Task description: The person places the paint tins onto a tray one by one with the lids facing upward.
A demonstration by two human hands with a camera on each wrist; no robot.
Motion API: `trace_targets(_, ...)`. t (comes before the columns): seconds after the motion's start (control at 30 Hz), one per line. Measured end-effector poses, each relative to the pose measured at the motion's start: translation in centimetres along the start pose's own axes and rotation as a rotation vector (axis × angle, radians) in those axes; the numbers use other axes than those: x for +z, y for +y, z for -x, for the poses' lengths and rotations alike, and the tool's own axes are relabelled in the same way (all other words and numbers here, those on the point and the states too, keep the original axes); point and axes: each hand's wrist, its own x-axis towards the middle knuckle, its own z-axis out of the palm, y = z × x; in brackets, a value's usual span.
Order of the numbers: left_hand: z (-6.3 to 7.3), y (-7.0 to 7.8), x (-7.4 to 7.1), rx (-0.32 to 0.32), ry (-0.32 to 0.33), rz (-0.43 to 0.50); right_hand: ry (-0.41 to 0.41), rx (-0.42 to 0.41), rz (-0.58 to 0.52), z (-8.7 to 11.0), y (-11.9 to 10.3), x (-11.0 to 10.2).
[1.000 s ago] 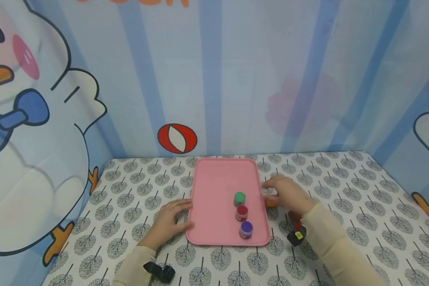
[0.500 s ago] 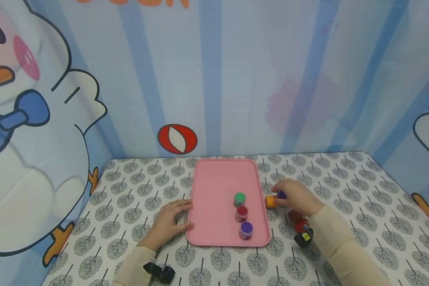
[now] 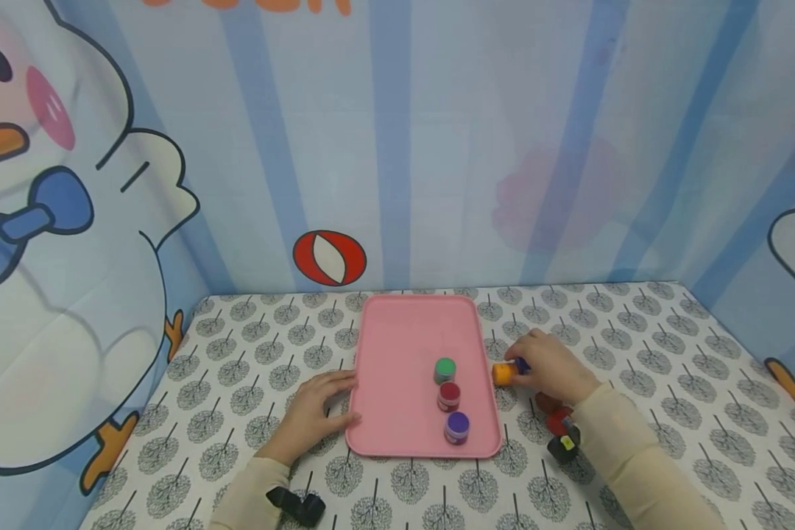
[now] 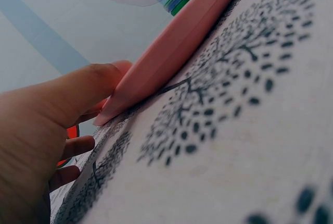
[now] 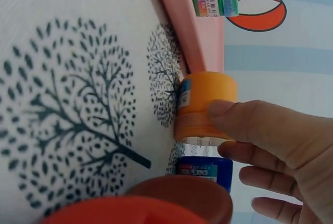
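My left hand [image 3: 314,412] rests with relaxed fingers against the left edge of the pink tray [image 3: 404,324], its thumb touching the rim. On the tray stand a green-lidded paint jar [image 3: 444,369], a dark red one [image 3: 448,396] and a purple one [image 3: 457,427]. Beyond the tray's right edge, my right hand [image 3: 550,364] pinches an orange paint jar [image 5: 205,101], which lies sideways. The thumb is on its side, the index finger at its clear end. A dark blue jar [image 5: 208,169] sits close behind, near the other fingers.
A brown-topped item [image 5: 182,193] and a red one [image 5: 125,213] lie below the right wrist, partly hidden. A tree-patterned cloth [image 3: 636,412] covers the table, and a printed curtain [image 3: 437,147] stands behind it.
My right hand has drawn back to the right, bringing the orange and dark blue jars into fuller view. The left hand and the tray have stayed in place.
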Motion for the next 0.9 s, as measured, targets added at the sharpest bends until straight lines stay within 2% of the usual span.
trace_targets(0.3, -0.03, -0.08, 0.07, 0.015, 0.01, -0.009, -0.005, -0.025, 0.066, -0.05, 0.07, 0.48)
trace_targets(0.63, 0.02, -0.14, 0.17, 0.015, 0.011, -0.012, -0.011, -0.039, 0.069, -0.19, 0.0, 0.44)
trace_targets(0.9, -0.03, -0.09, 0.13, 0.02, 0.012, -0.02, 0.025, -0.044, 0.05, -0.18, -0.18, 0.44)
